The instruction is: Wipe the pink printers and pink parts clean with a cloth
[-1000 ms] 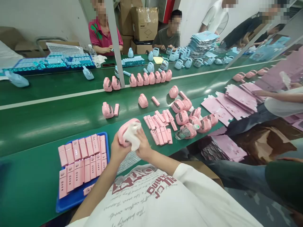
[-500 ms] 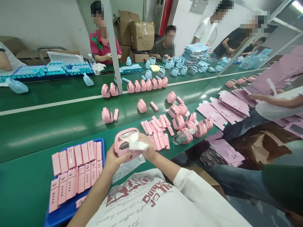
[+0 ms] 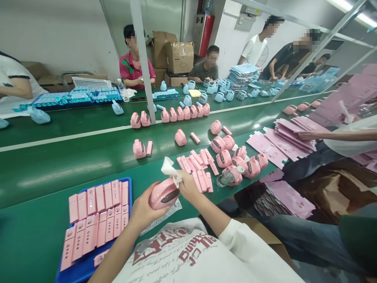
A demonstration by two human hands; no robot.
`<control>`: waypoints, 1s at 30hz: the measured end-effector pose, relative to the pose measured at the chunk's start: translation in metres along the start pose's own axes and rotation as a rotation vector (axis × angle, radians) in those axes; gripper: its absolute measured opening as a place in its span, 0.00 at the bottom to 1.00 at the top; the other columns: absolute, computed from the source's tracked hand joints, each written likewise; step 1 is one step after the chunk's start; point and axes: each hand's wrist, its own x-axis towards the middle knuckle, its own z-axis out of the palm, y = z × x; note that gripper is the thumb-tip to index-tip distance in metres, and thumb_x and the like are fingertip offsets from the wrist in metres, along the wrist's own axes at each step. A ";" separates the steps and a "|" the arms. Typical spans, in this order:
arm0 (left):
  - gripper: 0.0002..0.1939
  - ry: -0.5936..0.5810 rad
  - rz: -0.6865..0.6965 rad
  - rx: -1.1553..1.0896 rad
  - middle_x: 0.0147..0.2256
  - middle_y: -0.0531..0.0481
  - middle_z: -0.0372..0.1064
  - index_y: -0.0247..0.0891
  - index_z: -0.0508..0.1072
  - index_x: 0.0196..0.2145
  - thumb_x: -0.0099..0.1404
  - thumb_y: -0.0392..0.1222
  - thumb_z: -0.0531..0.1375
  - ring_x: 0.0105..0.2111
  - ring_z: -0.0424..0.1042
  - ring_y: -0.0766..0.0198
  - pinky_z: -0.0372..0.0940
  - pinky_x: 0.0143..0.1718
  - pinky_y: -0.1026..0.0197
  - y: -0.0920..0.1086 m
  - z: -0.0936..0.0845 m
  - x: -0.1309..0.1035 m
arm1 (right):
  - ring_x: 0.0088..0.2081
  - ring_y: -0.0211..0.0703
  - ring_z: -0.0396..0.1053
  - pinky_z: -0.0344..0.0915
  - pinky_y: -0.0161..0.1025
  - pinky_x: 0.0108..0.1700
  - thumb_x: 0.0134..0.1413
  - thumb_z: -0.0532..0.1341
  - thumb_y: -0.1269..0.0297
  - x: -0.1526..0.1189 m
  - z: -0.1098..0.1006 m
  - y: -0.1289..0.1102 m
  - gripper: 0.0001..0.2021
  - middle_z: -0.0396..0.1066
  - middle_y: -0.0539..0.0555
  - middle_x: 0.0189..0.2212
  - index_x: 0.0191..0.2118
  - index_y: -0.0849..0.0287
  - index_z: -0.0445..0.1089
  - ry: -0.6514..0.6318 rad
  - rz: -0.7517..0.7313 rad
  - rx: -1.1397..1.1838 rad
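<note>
- Head view, looking down: the wearer's left hand (image 3: 144, 210) is wrapped around a glossy pink rounded plastic casing with a dark oval panel (image 3: 161, 194), held above the near edge of a green work surface (image 3: 29, 232). The palm covers the casing's left end, and its underside is out of sight.
- The right hand (image 3: 190, 186) is curled, gripping a crumpled white tissue (image 3: 168, 166) at the casing's right end. The bunched tissue and fingers hide that end, so whether the fingertips themselves touch the casing is hard to tell.
- Beneath the casing lies a clear, wrinkled plastic sheet (image 3: 165, 217), partly covered by the left hand and the wearer's white printed shirt (image 3: 176, 251).
- To the left, a blue plastic tray (image 3: 130, 188) bears two rows of flat pink oblong pieces (image 3: 97, 228); the left forearm hides its near right corner, and the frame cuts off its bottom. Markings on the pieces are too small to read.
- Beyond the right hand, a clear bottle with a pale cap (image 3: 226, 179) lies across more pink casings (image 3: 223, 158), hiding part of one.
- At far left, a co-worker in white (image 3: 17, 78) is cropped by the frame.
</note>
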 end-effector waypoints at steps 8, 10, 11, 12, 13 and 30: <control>0.41 0.029 -0.045 0.166 0.49 0.45 0.72 0.41 0.66 0.55 0.41 0.52 0.68 0.46 0.73 0.49 0.69 0.43 0.56 0.005 -0.003 -0.006 | 0.37 0.47 0.72 0.66 0.39 0.39 0.64 0.48 0.63 0.007 -0.025 -0.002 0.16 0.75 0.60 0.33 0.38 0.62 0.71 -0.137 0.054 -0.254; 0.37 0.011 -0.030 0.248 0.46 0.47 0.74 0.43 0.67 0.54 0.46 0.51 0.66 0.44 0.74 0.50 0.69 0.40 0.57 0.010 -0.002 -0.005 | 0.44 0.48 0.71 0.67 0.42 0.45 0.62 0.49 0.64 -0.006 -0.012 -0.015 0.14 0.74 0.62 0.41 0.42 0.62 0.71 -0.128 -0.278 -0.217; 0.33 -0.010 -0.006 0.290 0.44 0.48 0.75 0.43 0.68 0.53 0.48 0.50 0.64 0.42 0.75 0.51 0.69 0.39 0.57 0.012 -0.001 -0.004 | 0.49 0.48 0.69 0.65 0.44 0.50 0.61 0.51 0.64 -0.010 -0.006 -0.021 0.14 0.73 0.63 0.45 0.44 0.62 0.71 -0.111 -0.448 -0.216; 0.28 -0.037 0.027 0.329 0.42 0.48 0.76 0.43 0.70 0.50 0.50 0.49 0.63 0.41 0.75 0.51 0.68 0.38 0.57 0.015 -0.001 -0.003 | 0.52 0.49 0.67 0.62 0.46 0.55 0.61 0.52 0.65 -0.013 -0.001 -0.025 0.13 0.72 0.62 0.48 0.45 0.61 0.70 -0.089 -0.590 -0.226; 0.24 -0.057 0.048 0.368 0.40 0.48 0.76 0.42 0.72 0.46 0.50 0.47 0.63 0.40 0.75 0.50 0.68 0.37 0.57 0.017 0.000 -0.002 | 0.54 0.48 0.66 0.60 0.47 0.58 0.60 0.52 0.64 -0.013 0.002 -0.028 0.13 0.72 0.60 0.48 0.45 0.60 0.71 -0.070 -0.695 -0.236; 0.50 0.184 0.151 0.320 0.52 0.43 0.70 0.41 0.50 0.64 0.46 0.49 0.67 0.48 0.72 0.46 0.68 0.40 0.53 0.034 -0.008 -0.007 | 0.24 0.38 0.63 0.62 0.37 0.29 0.60 0.50 0.45 0.024 -0.021 -0.015 0.25 0.65 0.50 0.19 0.24 0.59 0.69 0.071 -0.019 0.389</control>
